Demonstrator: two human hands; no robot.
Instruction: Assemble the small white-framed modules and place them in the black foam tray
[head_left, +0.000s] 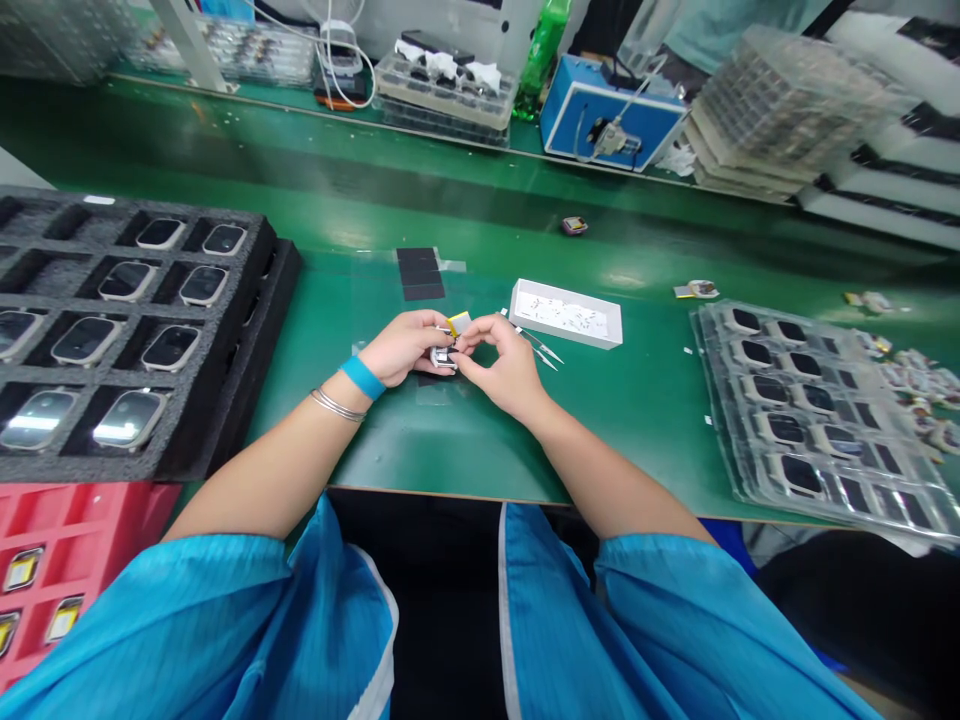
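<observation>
My left hand (405, 345) and my right hand (501, 365) meet over the green mat, fingers curled around one small silvery device (444, 356) with a yellow tab (458, 323) sticking up from it. Both hands pinch it together just above the table. A blue band and a thin metal bangle sit on my left wrist. Metal tweezers (541, 348) lie just right of my right hand, touching nothing I hold.
A black foam tray (247, 300) of glossy screens fills the left; a red tray (90, 520) sits below it. A white shallow box (566, 312) lies ahead, dark squares (420, 273) beside it. Clear blister trays (817, 420) of parts cover the right. A blue box (607, 110) stands at the back.
</observation>
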